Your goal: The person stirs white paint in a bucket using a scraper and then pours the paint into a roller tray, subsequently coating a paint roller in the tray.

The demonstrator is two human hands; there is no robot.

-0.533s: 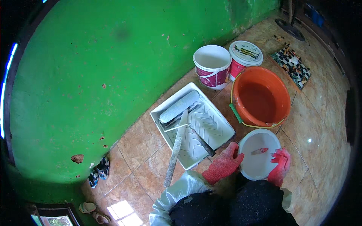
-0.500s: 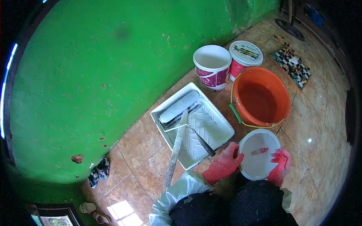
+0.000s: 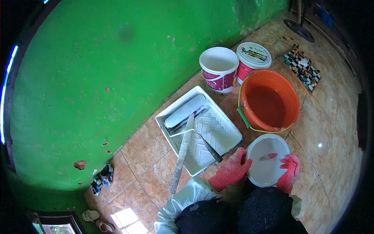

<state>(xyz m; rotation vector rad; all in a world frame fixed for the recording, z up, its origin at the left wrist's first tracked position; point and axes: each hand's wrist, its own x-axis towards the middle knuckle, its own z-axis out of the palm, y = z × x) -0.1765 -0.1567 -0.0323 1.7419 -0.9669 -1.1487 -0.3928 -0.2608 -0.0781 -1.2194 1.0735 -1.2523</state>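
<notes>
Below the orange bucket, a round white tub [image 3: 260, 173] is between my gloved hands. My left hand [image 3: 232, 170], in a red work glove, is closed on the tub's left rim, thumb toward the opening. On the opposite side, my right hand [image 3: 288, 173], in a matching glove, grips the right rim with its fingers curled over it. Inside the tub lies a small red and pale object [image 3: 268, 156] with a pointed end, like a colourant tube. To the left, a white paint tray [image 3: 228, 130] holds a paint roller [image 3: 186, 110] and a paint-smeared stick [image 3: 181, 160] across its edge.
The orange bucket [image 3: 288, 82] has a green-gripped handle. Behind it stand an uncovered white-and-purple pail [image 3: 220, 80] and a lidded pail [image 3: 254, 54]. A chequered board with small pieces [image 3: 302, 64] lies farther right. A green wall [image 3: 117, 58] and shoes [image 3: 105, 175] are on the left.
</notes>
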